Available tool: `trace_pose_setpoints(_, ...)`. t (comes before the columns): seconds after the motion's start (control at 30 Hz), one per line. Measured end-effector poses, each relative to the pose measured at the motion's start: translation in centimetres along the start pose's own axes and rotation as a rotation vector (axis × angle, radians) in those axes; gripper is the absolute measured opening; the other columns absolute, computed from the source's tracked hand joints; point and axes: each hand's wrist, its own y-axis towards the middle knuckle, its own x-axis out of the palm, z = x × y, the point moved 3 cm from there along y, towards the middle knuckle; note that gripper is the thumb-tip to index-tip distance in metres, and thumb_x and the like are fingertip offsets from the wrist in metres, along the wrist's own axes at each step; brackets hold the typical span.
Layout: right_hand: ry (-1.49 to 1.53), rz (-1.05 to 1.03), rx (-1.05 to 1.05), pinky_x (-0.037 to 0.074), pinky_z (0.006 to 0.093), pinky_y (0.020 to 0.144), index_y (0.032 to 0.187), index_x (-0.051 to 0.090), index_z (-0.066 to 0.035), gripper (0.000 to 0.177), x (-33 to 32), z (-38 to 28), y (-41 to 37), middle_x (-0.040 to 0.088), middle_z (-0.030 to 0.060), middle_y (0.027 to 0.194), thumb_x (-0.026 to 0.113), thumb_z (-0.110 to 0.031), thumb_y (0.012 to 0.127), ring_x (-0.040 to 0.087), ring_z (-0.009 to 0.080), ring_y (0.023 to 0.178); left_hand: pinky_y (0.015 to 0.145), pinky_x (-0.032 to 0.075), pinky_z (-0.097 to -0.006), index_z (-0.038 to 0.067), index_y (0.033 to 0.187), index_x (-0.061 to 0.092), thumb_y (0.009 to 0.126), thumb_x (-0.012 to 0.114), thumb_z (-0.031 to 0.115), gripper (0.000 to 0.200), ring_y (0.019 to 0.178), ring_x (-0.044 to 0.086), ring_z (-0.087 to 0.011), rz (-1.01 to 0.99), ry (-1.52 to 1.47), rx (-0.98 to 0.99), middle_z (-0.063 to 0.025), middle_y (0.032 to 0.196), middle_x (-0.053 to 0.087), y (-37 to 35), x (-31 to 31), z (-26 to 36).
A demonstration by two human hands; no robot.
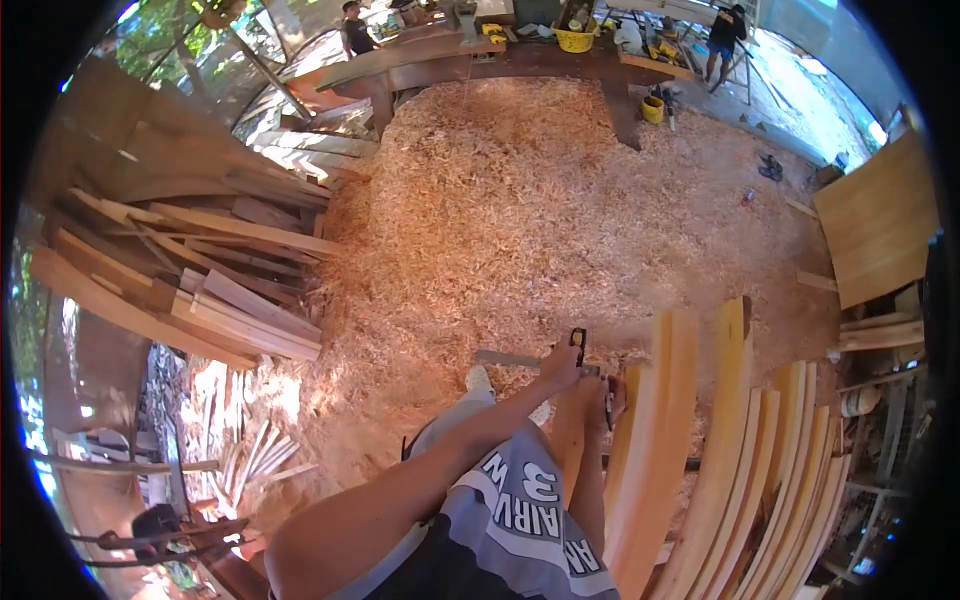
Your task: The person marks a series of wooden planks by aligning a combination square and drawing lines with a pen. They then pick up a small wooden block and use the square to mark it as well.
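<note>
Woodworking shop, likely: wood shavings (520, 200) across floor, stacked curved planks (655, 440).

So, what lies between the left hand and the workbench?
In the head view, spread-out wood shavings lie between the left hand and the workbench.

Across the centre of my frame wood shavings (500, 210) cover the ground; stacked boards (250, 235) lie at left, long planks (655, 440) at lower right; a workbench (430, 75) spans the top, a basin (575, 41) on it. A bucket (652, 109) stands below its right part.
</note>
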Motion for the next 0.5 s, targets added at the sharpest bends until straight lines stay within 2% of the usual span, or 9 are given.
trace_pose_setpoints(0.03,0.025,-0.018,0.008,0.052,0.0373,0.085,0.109,0.066,0.003,0.023,-0.2,-0.9,0.0,0.069,0.0132,0.101,0.064,-0.013,0.093,0.065,0.0239,0.094,0.092,0.053,-0.0514,0.000,0.098,0.063,0.072,0.087,0.020,0.040,0.116,0.057,-0.0421,-0.018,0.004,0.012,-0.0260,0.125,0.052,0.0,-0.2,-0.2)
trace_pose_setpoints(0.1,0.034,-0.018,0.021,0.051,0.0361,0.084,0.109,0.067,0.003,0.022,-1.0,-1.6,0.7,0.068,0.0120,0.099,0.064,-0.013,0.093,0.064,0.0223,0.093,0.092,0.052,-0.0516,0.003,0.108,0.069,0.075,0.084,0.025,0.042,0.110,0.059,-0.0465,-0.020,0.024,0.032,-0.0249,0.124,0.054,0.3,-0.1,-0.1)
trace_pose_setpoints(0.2,0.149,-0.065,0.112,0.051,0.0329,0.084,0.110,0.067,0.002,0.022,0.2,-0.7,0.5,0.068,0.0104,0.099,0.063,-0.014,0.096,0.063,0.0184,0.094,0.089,0.053,-0.0522,0.002,0.110,0.070,0.075,0.082,0.026,0.043,0.108,0.061,-0.0461,0.008,0.030,0.018,-0.0266,0.121,0.060,0.5,0.5,-0.7)
trace_pose_setpoints(0.23,0.198,-0.041,0.163,0.051,0.0324,0.085,0.112,0.067,0.003,0.023,-0.2,-0.7,0.2,0.068,0.0100,0.099,0.062,-0.014,0.096,0.063,0.0175,0.095,0.089,0.053,-0.0522,0.002,0.110,0.070,0.075,0.082,0.026,0.043,0.108,0.061,-0.0461,-0.059,0.018,0.013,-0.0266,0.121,0.060,-0.1,1.2,-0.7)
trace_pose_setpoints(0.27,0.148,0.001,0.214,0.051,0.0324,0.085,0.112,0.067,0.003,0.023,-1.3,-0.3,-0.4,0.068,0.0100,0.099,0.062,-0.014,0.096,0.063,0.0175,0.095,0.085,0.054,-0.0520,0.001,0.103,0.072,0.075,0.083,0.028,0.040,0.100,0.064,-0.0447,0.006,-0.030,0.013,-0.0270,0.106,0.065,0.0,1.6,-1.0)
trace_pose_setpoints(0.3,0.122,0.012,0.155,0.051,0.0331,0.085,0.112,0.067,0.003,0.024,-1.3,-0.4,-0.1,0.068,0.0100,0.100,0.063,-0.014,0.096,0.064,0.0182,0.095,0.081,0.054,-0.0517,0.000,0.096,0.074,0.075,0.083,0.031,0.039,0.091,0.068,-0.0433,0.080,-0.079,0.014,-0.0275,0.090,0.070,0.9,1.8,-1.2)
trace_pose_setpoints(0.37,0.087,-0.009,0.015,0.052,0.0346,0.087,0.114,0.067,0.004,0.026,-1.0,-0.2,0.4,0.070,0.0100,0.101,0.064,-0.014,0.095,0.065,0.0196,0.095,0.085,0.054,-0.0489,-0.001,0.092,0.074,0.072,0.087,0.027,0.037,0.099,0.065,-0.0430,-0.005,-0.004,0.042,-0.0275,0.108,0.065,1.3,1.0,-0.8)
trace_pose_setpoints(0.5,0.066,-0.044,0.051,0.052,0.0351,0.088,0.113,0.067,0.004,0.026,-1.5,-1.9,0.6,0.071,0.0125,0.104,0.064,-0.013,0.094,0.066,0.0215,0.097,0.090,0.054,-0.0471,-0.002,0.090,0.074,0.068,0.091,0.022,0.037,0.106,0.062,-0.0437,-0.047,0.003,0.032,-0.0268,0.122,0.057,0.9,-0.7,0.6)
